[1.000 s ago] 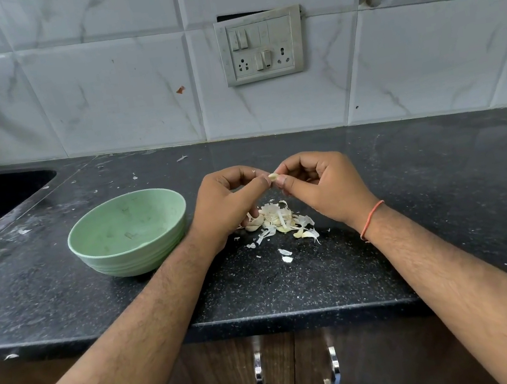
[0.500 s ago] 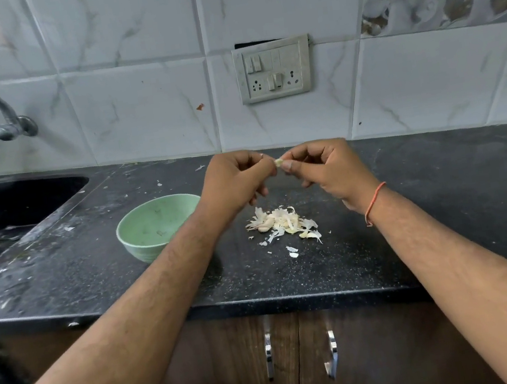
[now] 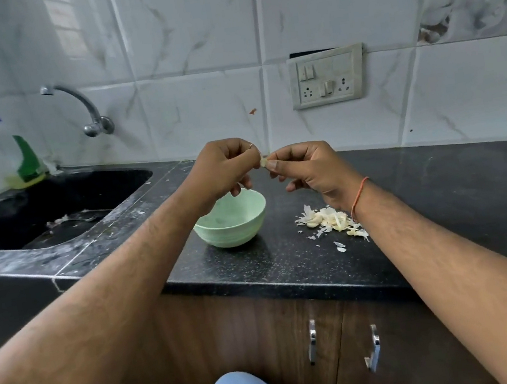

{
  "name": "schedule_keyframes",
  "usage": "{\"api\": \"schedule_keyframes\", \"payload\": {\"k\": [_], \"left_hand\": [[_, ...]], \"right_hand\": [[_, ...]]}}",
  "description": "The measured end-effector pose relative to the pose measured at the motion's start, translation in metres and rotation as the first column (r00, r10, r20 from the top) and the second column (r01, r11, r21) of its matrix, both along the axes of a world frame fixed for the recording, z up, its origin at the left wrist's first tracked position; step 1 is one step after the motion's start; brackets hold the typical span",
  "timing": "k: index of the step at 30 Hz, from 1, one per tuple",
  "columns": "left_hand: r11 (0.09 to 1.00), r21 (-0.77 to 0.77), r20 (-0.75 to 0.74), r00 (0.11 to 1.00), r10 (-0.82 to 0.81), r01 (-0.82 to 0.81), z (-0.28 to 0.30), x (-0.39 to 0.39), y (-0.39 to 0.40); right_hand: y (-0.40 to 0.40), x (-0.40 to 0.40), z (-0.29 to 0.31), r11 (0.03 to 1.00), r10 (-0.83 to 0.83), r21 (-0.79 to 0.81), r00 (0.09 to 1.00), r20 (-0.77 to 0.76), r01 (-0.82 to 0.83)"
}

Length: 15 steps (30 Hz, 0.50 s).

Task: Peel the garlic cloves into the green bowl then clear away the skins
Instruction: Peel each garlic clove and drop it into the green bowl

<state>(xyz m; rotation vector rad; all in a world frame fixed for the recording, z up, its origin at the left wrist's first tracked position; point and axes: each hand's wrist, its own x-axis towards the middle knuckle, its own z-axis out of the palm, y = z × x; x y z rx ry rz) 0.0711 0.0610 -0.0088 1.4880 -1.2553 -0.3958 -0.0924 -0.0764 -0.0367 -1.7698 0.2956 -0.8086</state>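
A small pale garlic clove (image 3: 263, 162) is pinched between the fingertips of my left hand (image 3: 223, 171) and my right hand (image 3: 308, 169), raised above the counter. The green bowl (image 3: 234, 227) stands on the black counter directly below and slightly left of the clove, partly covered by my left hand. A pile of garlic skins and cloves (image 3: 329, 221) lies on the counter to the right of the bowl, under my right wrist, with a few loose flakes (image 3: 340, 246) nearer the counter's front edge.
A black sink (image 3: 50, 205) is set into the counter at the left, with a tap (image 3: 85, 111) and a dish-soap bottle (image 3: 17, 151) behind it. A switch plate (image 3: 327, 77) is on the tiled wall. Cabinet handles (image 3: 312, 341) are below.
The view has pulled back and swung left, so the sink and bottle now show. Both hands still pinch the clove and have shifted over the bowl, away from the skin pile.
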Motion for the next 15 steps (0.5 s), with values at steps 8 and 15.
{"api": "schedule_keyframes", "payload": {"k": [8, 15], "left_hand": [[0.976, 0.102, 0.153, 0.973, 0.173, -0.19, -0.028, 0.043, 0.015], [0.975, 0.099, 0.19, 0.966, 0.178, -0.199, -0.028, 0.028, 0.01]], "right_hand": [[0.011, 0.04, -0.029, 0.928, -0.154, -0.368, 0.958, -0.243, 0.056], [0.003, 0.031, -0.046, 0.921, -0.238, -0.334, 0.968, -0.075, 0.2]]}}
